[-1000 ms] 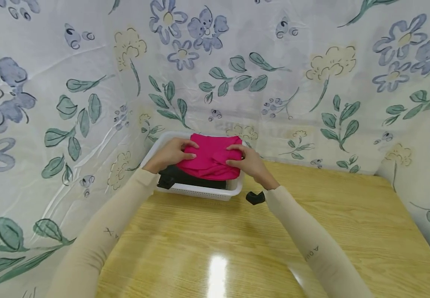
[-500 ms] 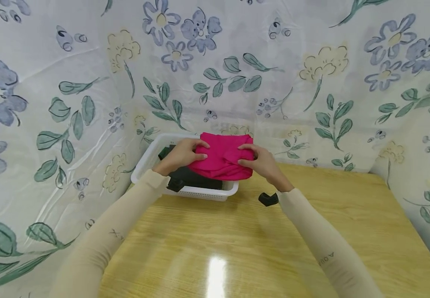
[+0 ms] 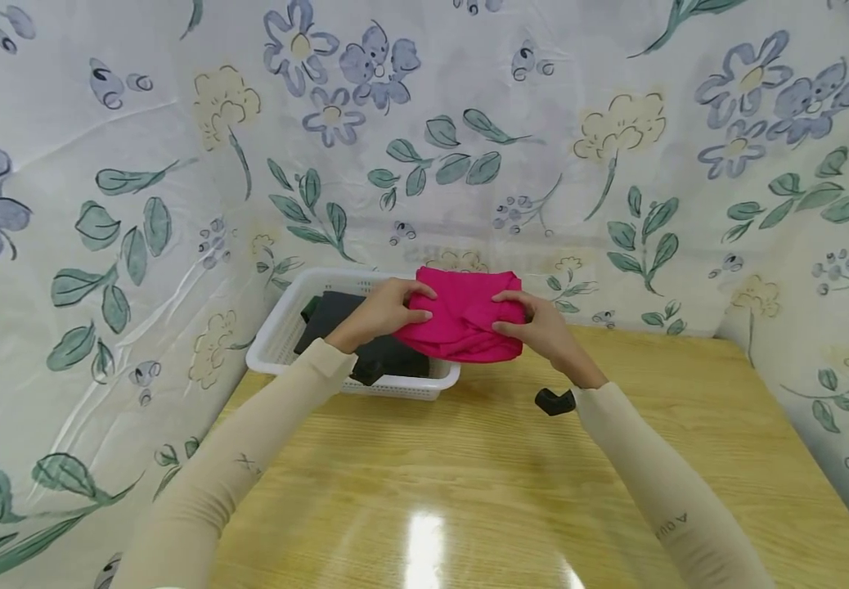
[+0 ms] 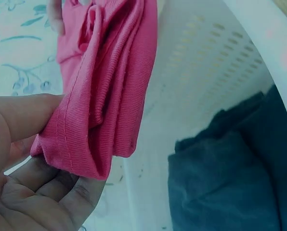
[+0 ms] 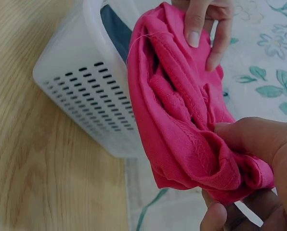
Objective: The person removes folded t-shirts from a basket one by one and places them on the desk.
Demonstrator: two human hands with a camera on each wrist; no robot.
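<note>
A folded pink garment [image 3: 469, 319] is held up between both hands, over the right end of a white plastic basket [image 3: 266, 348]. My left hand [image 3: 388, 309] pinches its left side, thumb on the near face and fingers behind, as the left wrist view shows at the folded layers [image 4: 95, 96]. At the opposite side my right hand [image 3: 542, 327] grips the cloth between thumb and fingers. Stitched seams and bunched folds show on the garment [image 5: 182, 110] in the right wrist view. Dark folded clothes [image 3: 332, 315] lie inside the basket, partly covered by my left hand and forearm.
The basket stands at the back left of a wooden table [image 3: 395, 458], close to a flower-printed cloth backdrop [image 3: 424, 123] that encloses the back and sides. Its perforated wall [image 5: 95, 96] faces the right wrist camera. Dark wrist mounts [image 3: 554, 402] hang below the sleeves.
Both hands have carried the pink garment rightward relative to the basket, from over its middle to its right end. More of the dark clothes and the basket's inside now shows.
</note>
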